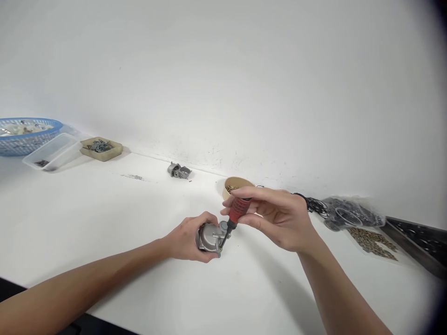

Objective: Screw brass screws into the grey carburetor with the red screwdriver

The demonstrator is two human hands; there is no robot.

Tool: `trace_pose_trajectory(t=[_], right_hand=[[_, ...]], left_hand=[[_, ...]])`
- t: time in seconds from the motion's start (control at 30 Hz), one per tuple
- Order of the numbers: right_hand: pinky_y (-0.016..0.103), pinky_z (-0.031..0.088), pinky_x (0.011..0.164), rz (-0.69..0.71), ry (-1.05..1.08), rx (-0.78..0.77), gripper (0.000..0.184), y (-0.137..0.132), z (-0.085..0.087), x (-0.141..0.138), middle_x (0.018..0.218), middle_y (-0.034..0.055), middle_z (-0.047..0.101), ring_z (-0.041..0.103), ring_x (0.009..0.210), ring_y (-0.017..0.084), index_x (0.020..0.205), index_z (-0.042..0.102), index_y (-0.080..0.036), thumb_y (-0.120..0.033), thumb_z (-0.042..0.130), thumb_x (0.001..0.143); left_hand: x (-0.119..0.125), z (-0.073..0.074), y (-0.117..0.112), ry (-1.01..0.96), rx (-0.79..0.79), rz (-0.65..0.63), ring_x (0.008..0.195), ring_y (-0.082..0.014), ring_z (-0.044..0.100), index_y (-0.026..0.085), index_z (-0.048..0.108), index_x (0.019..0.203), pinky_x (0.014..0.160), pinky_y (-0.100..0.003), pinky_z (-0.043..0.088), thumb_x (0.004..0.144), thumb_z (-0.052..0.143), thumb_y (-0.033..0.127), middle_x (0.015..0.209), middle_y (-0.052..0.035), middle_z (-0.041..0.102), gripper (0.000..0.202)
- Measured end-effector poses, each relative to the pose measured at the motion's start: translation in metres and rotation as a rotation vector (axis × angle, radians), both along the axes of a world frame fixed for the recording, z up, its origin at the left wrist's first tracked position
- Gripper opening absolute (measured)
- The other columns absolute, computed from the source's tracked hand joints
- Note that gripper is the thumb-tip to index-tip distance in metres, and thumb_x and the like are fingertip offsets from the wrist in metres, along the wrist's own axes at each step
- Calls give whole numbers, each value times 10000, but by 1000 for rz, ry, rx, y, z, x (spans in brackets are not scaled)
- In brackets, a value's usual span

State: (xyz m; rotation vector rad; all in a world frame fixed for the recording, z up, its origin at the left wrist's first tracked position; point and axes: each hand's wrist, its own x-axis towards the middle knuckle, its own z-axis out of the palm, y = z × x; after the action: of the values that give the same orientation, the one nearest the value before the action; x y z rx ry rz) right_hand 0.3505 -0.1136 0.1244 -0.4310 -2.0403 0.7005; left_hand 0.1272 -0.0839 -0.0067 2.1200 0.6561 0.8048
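The left hand (185,238) grips a carburetor-like casting (210,238); beside it, the right hand (279,216) pinches a red-handled screwdriver (239,210), whose tilt could cause slipping.

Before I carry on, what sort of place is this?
Most likely a workbench for assembling or repairing small metal parts. A red-handled screwdriver is held to a grey metal part, a round tub holds small brass-coloured pieces, and a yellowish tray holds more hardware.

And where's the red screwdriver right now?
In the head view, the red screwdriver is just below and right of centre, in the right hand, its tip down at the metal part in the left hand.
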Motion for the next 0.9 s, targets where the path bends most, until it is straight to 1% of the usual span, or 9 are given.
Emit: trace_pose_trajectory(t=[0.1, 0.17, 0.23, 0.33, 0.47, 0.57, 0.77, 0.83, 0.9], right_hand=[[435, 688, 743, -59, -10, 105, 563, 2, -1, -1, 928, 21, 790, 765, 840, 225, 1317, 665, -318, -61, 769, 827], [401, 677, 683, -90, -20, 145, 586, 2, -1, -3, 918, 14, 779, 750, 784, 208, 1304, 674, -335, -70, 804, 797], [391, 661, 672, -125, -27, 157, 582, 0, -1, -7, 904, 8, 761, 729, 762, 195, 1281, 685, -340, -80, 824, 779], [398, 642, 691, -200, -13, 136, 517, -4, -1, -12, 865, 1, 720, 695, 768, 186, 1233, 700, -336, -104, 823, 787], [385, 628, 688, -336, -7, 94, 391, -7, -1, -16, 885, 11, 687, 666, 779, 178, 1181, 700, -320, -151, 780, 838], [385, 618, 703, -455, -37, 142, 325, -10, 0, -21, 872, 12, 690, 650, 747, 175, 1136, 701, -303, -167, 764, 848], [354, 597, 660, -684, -24, 266, 255, -11, -2, -32, 814, 14, 690, 635, 709, 180, 1079, 703, -290, -172, 742, 856], [373, 609, 717, -653, -56, 298, 264, -10, -2, -31, 814, 12, 696, 653, 735, 186, 1099, 704, -289, -157, 721, 871], [404, 625, 785, -495, -77, 232, 331, -9, -2, -26, 916, 27, 727, 690, 816, 199, 1190, 679, -293, -134, 676, 900]], left_hand=[[1, 0, 0, -13, 27, 0, 673, -148, 613, 242, 477, 1122, 650, -269, 487, 669, 813, 315, 883, 13, 681, 569], [1, 1, 0, -10, 41, 1, 653, -139, 600, 246, 476, 1121, 639, -261, 479, 667, 804, 319, 866, 24, 670, 565], [1, 2, 0, -9, 52, 8, 646, -134, 593, 249, 478, 1124, 639, -259, 478, 664, 800, 323, 870, 29, 667, 567], [1, 1, -1, -8, 53, 29, 672, -139, 604, 251, 479, 1127, 666, -267, 487, 664, 797, 317, 912, 24, 676, 566], [2, -1, -3, 1, 40, 100, 713, -152, 619, 265, 473, 1137, 713, -285, 493, 676, 787, 325, 940, 28, 677, 561], [3, -3, -4, 15, 36, 171, 700, -151, 605, 280, 473, 1131, 714, -286, 486, 685, 786, 326, 915, 42, 663, 547], [5, -1, -6, 9, 8, 269, 764, -161, 623, 291, 453, 1143, 714, -280, 479, 723, 787, 310, 1000, 31, 656, 538], [4, 0, -5, 12, -5, 269, 771, -163, 621, 291, 443, 1147, 711, -280, 476, 734, 788, 313, 989, 32, 655, 539], [3, 2, -3, 20, -15, 242, 783, -169, 619, 290, 439, 1148, 714, -284, 476, 736, 794, 326, 987, 30, 655, 545]])
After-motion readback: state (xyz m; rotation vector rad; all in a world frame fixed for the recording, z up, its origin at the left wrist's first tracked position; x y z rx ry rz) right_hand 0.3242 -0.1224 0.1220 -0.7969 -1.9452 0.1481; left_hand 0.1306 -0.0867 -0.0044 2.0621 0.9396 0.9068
